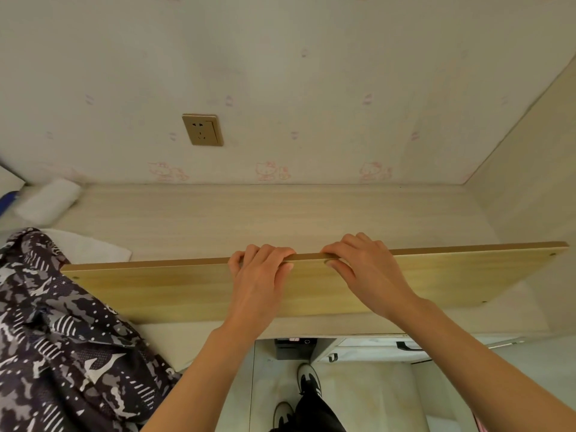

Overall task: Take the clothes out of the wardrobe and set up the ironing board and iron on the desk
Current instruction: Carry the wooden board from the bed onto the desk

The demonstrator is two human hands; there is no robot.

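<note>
A long light-wood board (162, 291) stands on its lower edge on the pale desk (280, 213), tilted with its top edge toward the wall. My left hand (260, 275) and my right hand (364, 266) both grip that top edge near its middle, fingers curled over it and thumbs on the near face. A dark camouflage-patterned garment (62, 338) lies heaped at the desk's left end, hanging over the front edge. No iron is in view.
A white folded cloth (93, 247) and a white roll (46, 199) lie at the desk's left back. A wall socket (202, 130) sits above the desk. A side panel (530, 182) closes the right end. Below, my shoes (307, 377) stand on the floor.
</note>
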